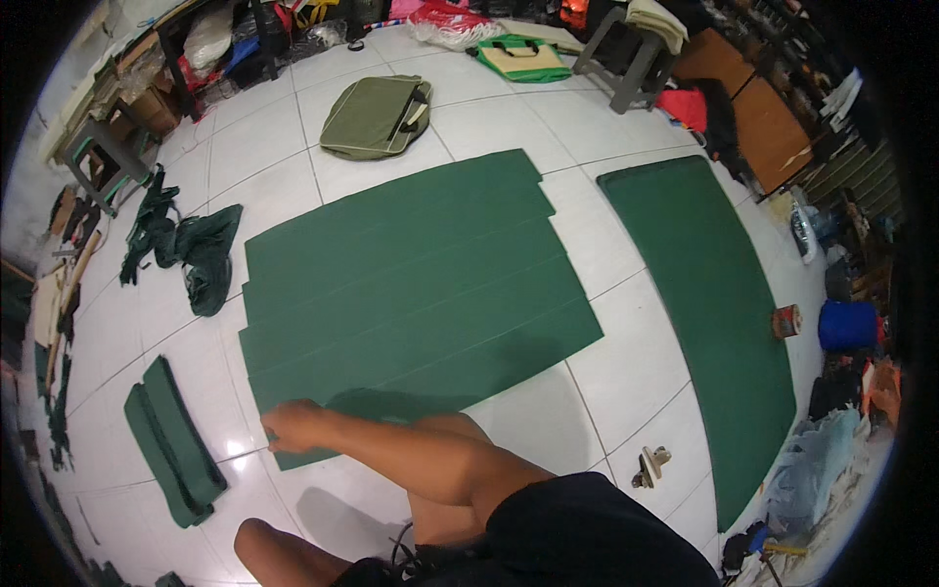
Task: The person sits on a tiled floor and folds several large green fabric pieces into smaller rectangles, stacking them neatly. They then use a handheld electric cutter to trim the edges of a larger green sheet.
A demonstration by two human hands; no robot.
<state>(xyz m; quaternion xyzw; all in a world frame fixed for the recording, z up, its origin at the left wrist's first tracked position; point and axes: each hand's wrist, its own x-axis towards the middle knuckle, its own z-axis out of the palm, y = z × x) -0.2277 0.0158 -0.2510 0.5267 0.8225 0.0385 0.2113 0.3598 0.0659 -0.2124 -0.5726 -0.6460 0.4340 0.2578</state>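
A wide green fabric sheet (411,284) lies flat on the floor before me, with pale lines across it and stepped side edges. My right hand (293,426) reaches across to its near left corner. The fingers are closed at the sheet's edge and seem to pinch it; the fingertips are small in view. My bare right forearm passes over the sheet's near edge and casts a shadow there. My left hand is out of view. To the left of the sheet rests a folded green fabric strip (176,440).
Crumpled dark green scraps (201,249) lie at the left. On the right is a long green fabric stack (704,313) with a small can (785,321) on its edge. A bulldog-type clip (650,467) lies near my right side. An olive bag (377,117) and a stool (631,59) stand farther back.
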